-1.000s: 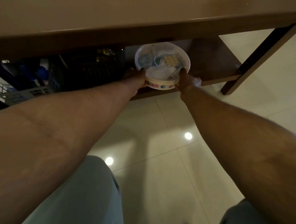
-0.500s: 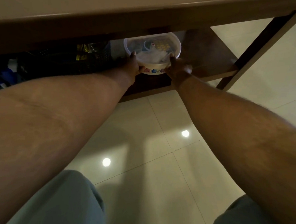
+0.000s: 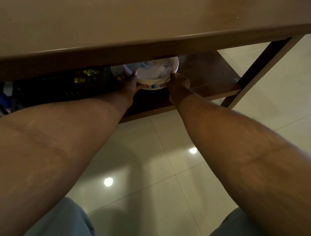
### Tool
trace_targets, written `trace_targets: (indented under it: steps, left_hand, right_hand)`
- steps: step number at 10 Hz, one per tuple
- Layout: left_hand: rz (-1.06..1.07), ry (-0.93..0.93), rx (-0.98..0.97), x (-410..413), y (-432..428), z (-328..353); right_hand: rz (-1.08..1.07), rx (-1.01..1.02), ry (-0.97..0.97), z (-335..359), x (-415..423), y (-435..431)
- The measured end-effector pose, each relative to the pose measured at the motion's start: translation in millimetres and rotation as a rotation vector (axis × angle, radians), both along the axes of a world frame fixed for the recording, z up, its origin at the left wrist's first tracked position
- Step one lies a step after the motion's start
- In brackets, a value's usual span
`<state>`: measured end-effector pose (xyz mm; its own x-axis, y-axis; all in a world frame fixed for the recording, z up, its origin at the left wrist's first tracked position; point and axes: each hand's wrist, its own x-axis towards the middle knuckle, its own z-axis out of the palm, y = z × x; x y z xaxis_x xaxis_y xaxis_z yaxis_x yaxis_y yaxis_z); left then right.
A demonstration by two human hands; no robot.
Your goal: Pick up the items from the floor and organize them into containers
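The left hand and the right hand are gripping the round white bowl between them, thumbs lying over its rim, at the lower shelf under the table. A black basket is standing just left of the left hand.

We have a single view, from a wide-angle camera worn on the person's head. It looks forward and steeply down across the desk, whose top fills the upper frame and hides most of the shelf beneath. Both forearms stretch away from us, very close to the lens, to the left hand and right hand gripping a bowl farther off. The tiled floor and knees lie directly below us.
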<state>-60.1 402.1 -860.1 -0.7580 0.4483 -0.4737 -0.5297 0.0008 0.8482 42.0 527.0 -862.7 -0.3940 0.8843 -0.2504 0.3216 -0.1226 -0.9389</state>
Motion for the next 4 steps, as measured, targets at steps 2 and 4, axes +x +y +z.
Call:
trace_targets:
  steps: [2,4]
  left_hand:
    - [-0.106,0.149,-0.135,9.8,-12.1,-0.1]
    - [-0.303,0.233,-0.412,70.5,-42.6,45.9]
  right_hand:
    - [-0.066,-0.132,0.059,30.5,28.4,-28.2]
    - [-0.207,-0.309,0.033,68.3,75.6,-54.9]
